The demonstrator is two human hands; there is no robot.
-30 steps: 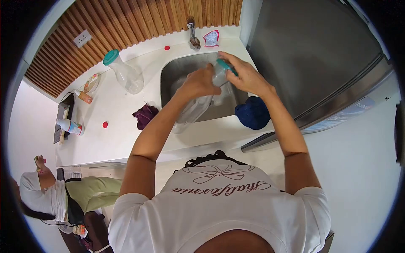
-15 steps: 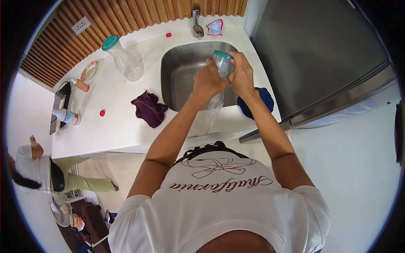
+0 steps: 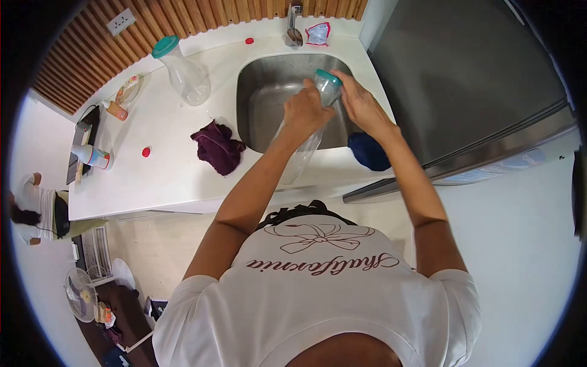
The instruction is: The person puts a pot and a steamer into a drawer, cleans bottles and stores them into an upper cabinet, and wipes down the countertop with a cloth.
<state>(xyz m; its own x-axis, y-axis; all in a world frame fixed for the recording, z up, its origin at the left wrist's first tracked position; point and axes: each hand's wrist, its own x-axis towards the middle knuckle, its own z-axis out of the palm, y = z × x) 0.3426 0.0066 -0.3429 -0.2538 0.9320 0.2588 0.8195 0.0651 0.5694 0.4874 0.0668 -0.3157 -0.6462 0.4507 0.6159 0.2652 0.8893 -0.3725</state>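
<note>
A clear carafe (image 3: 301,158) with a teal lid (image 3: 328,77) lies tilted over the sink's front edge, its lidded end over the basin. My left hand (image 3: 304,113) is wrapped round its neck. At the lid's right side, my right hand (image 3: 365,109) has its fingertips curled on the rim; its thumb is partly hidden. A dark blue cloth (image 3: 369,151) rests on the sink's right front corner, below my right wrist. On the left of the sink lies a crumpled maroon cloth (image 3: 217,147).
Another teal-lidded carafe (image 3: 189,82) stands on the counter (image 3: 177,174). A faucet (image 3: 293,33) and a small packet (image 3: 318,34) are behind the steel sink (image 3: 260,101). Bottles stand at far left. A grey refrigerator (image 3: 465,79) borders the right side. Another person (image 3: 43,208) stands at left.
My right hand has loosened and shifted slightly right along the lid. My left hand still holds the carafe's neck. The other person has moved toward the left edge.
</note>
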